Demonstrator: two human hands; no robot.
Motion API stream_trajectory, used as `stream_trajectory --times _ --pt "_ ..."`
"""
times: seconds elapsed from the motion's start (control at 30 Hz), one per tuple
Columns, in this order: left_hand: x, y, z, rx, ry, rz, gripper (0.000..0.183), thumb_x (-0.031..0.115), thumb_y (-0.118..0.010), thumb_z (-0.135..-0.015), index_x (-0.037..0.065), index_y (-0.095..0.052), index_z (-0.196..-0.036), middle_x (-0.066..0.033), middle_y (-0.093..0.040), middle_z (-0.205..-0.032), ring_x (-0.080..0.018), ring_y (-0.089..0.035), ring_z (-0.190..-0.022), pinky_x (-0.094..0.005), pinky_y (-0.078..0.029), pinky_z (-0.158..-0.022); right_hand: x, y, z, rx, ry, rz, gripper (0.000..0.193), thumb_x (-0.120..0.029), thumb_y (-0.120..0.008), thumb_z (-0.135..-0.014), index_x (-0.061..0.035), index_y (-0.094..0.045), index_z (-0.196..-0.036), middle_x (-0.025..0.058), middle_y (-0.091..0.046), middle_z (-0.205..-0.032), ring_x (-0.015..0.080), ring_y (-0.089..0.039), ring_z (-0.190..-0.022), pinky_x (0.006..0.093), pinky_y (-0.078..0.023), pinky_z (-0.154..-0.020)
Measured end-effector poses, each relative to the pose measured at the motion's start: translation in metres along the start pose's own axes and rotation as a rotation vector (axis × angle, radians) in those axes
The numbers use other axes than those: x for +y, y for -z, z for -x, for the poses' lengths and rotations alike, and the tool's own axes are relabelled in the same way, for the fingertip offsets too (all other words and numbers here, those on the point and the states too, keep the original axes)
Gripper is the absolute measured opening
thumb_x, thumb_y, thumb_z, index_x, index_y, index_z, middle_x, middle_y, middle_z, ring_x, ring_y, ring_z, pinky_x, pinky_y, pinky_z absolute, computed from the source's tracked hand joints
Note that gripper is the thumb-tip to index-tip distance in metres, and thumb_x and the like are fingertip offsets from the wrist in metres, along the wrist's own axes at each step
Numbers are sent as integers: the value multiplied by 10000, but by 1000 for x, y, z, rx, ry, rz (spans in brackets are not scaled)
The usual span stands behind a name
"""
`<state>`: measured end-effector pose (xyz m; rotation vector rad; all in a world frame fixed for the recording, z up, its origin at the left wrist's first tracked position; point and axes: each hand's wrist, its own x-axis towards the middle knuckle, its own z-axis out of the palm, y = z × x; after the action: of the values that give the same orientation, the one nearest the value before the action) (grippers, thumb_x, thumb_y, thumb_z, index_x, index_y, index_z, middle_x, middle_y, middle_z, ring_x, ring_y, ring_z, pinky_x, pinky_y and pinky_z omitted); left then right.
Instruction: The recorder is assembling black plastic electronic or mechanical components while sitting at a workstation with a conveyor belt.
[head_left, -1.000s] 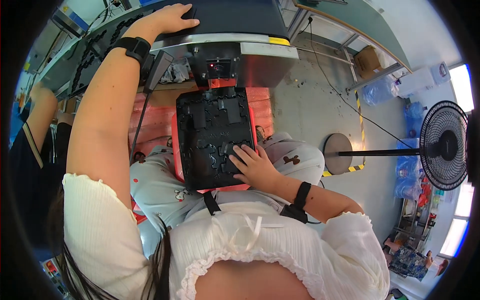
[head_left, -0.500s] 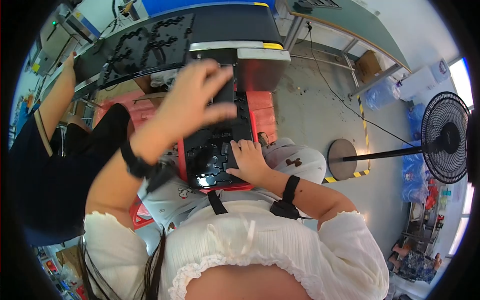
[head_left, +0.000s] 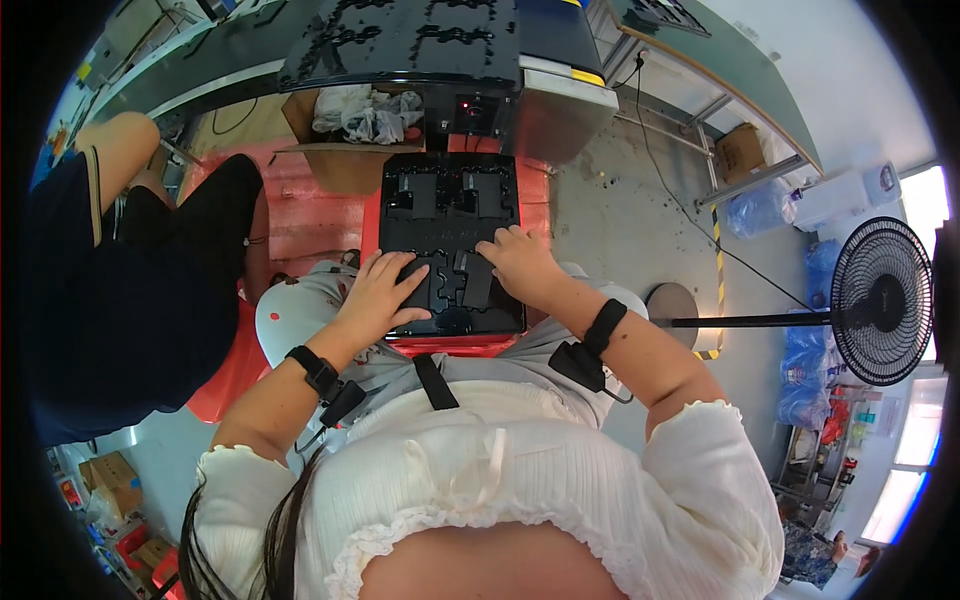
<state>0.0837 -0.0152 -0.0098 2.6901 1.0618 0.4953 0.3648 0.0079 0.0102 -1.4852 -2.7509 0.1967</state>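
Note:
On my lap lies a black moulded plastic tray point(head_left: 450, 236) with shaped recesses. Flat, dark rectangular pieces sit in its far recesses, one of them a far-left piece point(head_left: 418, 193). Another dark piece point(head_left: 476, 282) lies a little askew in the near right part. My left hand point(head_left: 378, 297) rests on the tray's near left part, fingers spread; what lies under them is hidden. At the right, my right hand point(head_left: 524, 264) has its fingertips on the tray beside the askew piece, with the fingers slightly apart.
Ahead, a larger black tray point(head_left: 400, 66) lies on a conveyor point(head_left: 225, 88). Below it stands an open cardboard box point(head_left: 345, 168) with clear plastic bags. Another person point(head_left: 120, 300) sits close at my left. A black fan point(head_left: 880, 300) and a green-topped table point(head_left: 740, 80) stand at the right.
My left hand has come down from above the tray's far end onto its near left part. The larger tray on the conveyor has shifted right. The neighbour's hand has left the conveyor's edge.

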Motion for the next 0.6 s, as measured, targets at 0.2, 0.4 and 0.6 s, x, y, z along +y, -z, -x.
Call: stream_trajectory --times 0.2,0.4,0.6 --pt "15 -1 -2 0 99 92 685 413 -713 -820 39 -517 -1360 -192 -423 -1428 -379 -383 -1341 -536 -265 -1142 -41 2 26 -7 309 157 492 -175 -633 -822 -1 -567 -1277 198 -546 -1293 327 -520 -1206 500 -428 -953" --pt "17 -16 10 -72 86 -113 671 407 -609 -907 38 -434 -1439 -203 -240 -1580 -363 -213 -1476 -551 -161 -1185 -28 32 45 -83 225 308 550 -184 -596 -853 -9 -508 -1367 227 -451 -1419 354 -436 -1326 589 -333 -1054" --pt "29 -9 -3 -85 45 -105 696 380 -643 -883 6 -429 -1431 -217 -211 -1594 -358 -185 -1490 -558 -145 -1187 45 138 -46 709 69 309 754 -119 -713 -764 -111 -407 -1453 239 -365 -1471 403 -338 -1393 596 -334 -1068"
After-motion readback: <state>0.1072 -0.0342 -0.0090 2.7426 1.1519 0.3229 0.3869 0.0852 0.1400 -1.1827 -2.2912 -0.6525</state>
